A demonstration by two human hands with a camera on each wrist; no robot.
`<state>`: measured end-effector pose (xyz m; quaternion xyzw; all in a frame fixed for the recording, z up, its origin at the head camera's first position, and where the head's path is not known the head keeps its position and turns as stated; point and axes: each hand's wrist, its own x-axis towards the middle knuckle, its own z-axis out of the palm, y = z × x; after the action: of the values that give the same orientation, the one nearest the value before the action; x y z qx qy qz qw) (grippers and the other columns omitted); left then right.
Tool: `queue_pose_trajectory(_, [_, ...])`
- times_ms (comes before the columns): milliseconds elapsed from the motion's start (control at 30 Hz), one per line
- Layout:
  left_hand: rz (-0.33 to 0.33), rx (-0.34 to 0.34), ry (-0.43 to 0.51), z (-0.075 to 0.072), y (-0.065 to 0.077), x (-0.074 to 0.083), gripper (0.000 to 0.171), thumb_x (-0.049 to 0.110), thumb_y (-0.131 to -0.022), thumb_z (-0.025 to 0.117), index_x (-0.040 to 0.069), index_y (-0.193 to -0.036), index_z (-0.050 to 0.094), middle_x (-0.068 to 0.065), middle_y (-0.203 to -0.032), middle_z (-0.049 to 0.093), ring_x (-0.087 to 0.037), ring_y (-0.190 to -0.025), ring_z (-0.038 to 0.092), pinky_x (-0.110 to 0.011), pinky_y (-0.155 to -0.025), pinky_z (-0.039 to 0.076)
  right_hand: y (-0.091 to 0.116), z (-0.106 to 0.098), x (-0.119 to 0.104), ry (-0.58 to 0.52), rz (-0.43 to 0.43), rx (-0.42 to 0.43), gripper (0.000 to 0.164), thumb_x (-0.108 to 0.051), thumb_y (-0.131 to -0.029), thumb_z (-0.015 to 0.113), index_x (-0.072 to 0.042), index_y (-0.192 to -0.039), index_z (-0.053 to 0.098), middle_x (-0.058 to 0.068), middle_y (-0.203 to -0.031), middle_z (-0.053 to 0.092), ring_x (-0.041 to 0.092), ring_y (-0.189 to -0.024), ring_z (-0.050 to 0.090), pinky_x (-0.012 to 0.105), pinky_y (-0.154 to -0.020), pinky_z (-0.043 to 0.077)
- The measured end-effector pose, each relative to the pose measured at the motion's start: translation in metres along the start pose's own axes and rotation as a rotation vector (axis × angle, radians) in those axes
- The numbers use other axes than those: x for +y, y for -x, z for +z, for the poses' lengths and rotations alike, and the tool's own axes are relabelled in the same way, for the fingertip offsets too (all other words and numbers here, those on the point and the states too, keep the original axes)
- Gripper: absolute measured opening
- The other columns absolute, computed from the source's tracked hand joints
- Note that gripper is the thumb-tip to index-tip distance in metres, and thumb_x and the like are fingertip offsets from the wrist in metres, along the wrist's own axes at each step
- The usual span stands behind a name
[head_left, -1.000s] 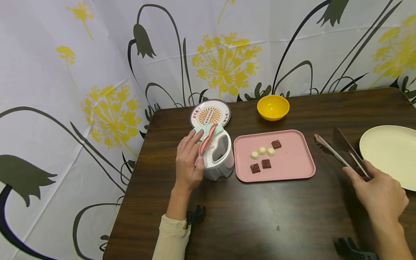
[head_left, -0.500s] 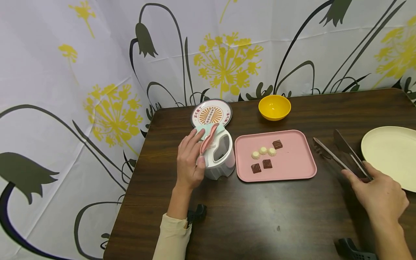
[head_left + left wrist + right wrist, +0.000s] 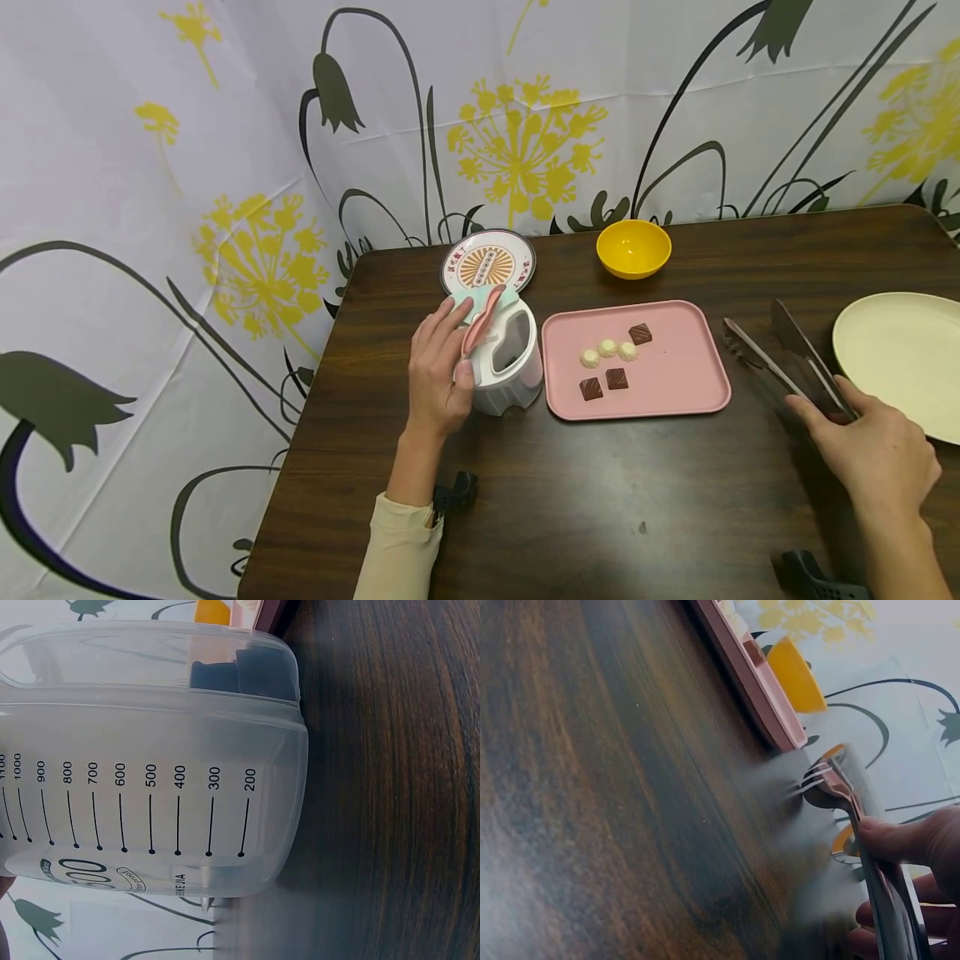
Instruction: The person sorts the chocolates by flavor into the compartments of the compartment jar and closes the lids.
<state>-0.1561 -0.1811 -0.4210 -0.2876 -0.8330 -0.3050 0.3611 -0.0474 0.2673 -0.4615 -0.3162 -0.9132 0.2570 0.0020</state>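
Observation:
My left hand (image 3: 438,375) holds the upper left side of a clear, graduated storage container (image 3: 150,735), thumb in front and fingers along the lid. Its white top has a raised pink flap (image 3: 482,321), a mint-green flap (image 3: 501,295) and an uncovered opening. Dark pieces show through the wall in the left wrist view. My right hand (image 3: 885,458) grips metal serving tongs (image 3: 889,900), arms spread, one end forked and the other flat. Nothing is between their ends. On the pink tray (image 3: 682,392) lie three white chocolates (image 3: 607,348) and three dark chocolates (image 3: 617,379).
Behind the container lies a round patterned plate (image 3: 517,258). A yellow bowl (image 3: 633,250) stands behind the tray. At the right is a large cream plate (image 3: 900,358). The dark wooden table (image 3: 600,517) meets a flowered cloth (image 3: 675,100) at the back.
The head view has shifted slightly. Both hands, the container and the tongs keep nearly the same places; the chocolates have not moved on the tray.

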Motion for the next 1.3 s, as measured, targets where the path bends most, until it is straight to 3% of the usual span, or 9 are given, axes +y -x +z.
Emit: queue_pose_trajectory(1300, [-0.011, -0.003, 0.005, 0.0001, 0.0008, 0.0002, 0.054, 0.036, -0.089, 0.032, 0.002, -0.104, 0.071, -0.010, -0.135, 0.060, -0.033, -0.130, 0.048, -0.053, -0.108, 0.029, -0.0019, -0.0030, 0.0038, 0.063, -0.028, -0.009, 0.094, -0.072, -0.074, 0.065, -0.017, -0.147, 0.042, 0.038, -0.132, 0.044, 0.060, -0.107, 0.047, 0.063, -0.070, 0.039])
